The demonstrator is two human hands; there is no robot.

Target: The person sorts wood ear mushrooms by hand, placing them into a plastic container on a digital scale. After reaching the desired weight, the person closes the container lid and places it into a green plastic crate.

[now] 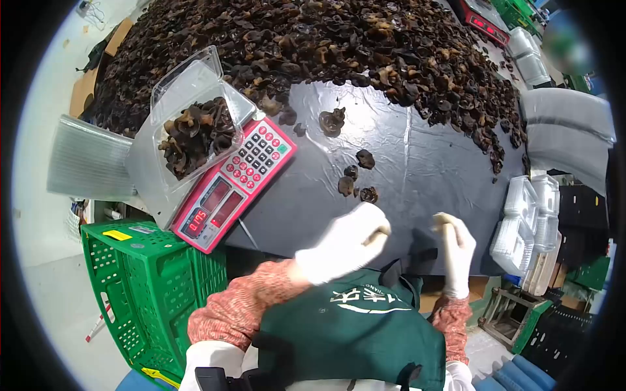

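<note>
- On the dark plastic-covered surface (417, 176), close to its near edge, both gloved hands hover side by side and slightly apart, over a bare patch with no mushroom under them.
- Left hand (345, 242): white glove, fingers curled loosely inward; nothing shows clearly in its grip, so I cannot tell whether it holds anything.
- Right hand (455, 251): white glove, fingers drawn together and pointing up; a brownish tip shows at the top, but whether that is a held piece or the glove itself I cannot tell.
- Just beyond the hands lie a few loose dried wood-ear mushrooms (355, 179), scattered singly and well apart from the main heap.
- Further left stands a red digital scale (238, 179) with a lit display; on its pan sits an open clear plastic clamshell box (195, 130), lid tipped back, partly filled with mushrooms.
- By my judgement the weighing is under way: the box holds a portion but is not full to the rim, and its lid is not yet closed.
- Behind everything a big pile of dried mushrooms (339, 45) covers the far half of the surface, so most of the stock is unpacked.
- Stacks of empty clear boxes (528, 221) wait at the right edge; a green crate (150, 287) stands on the floor at left.
</note>
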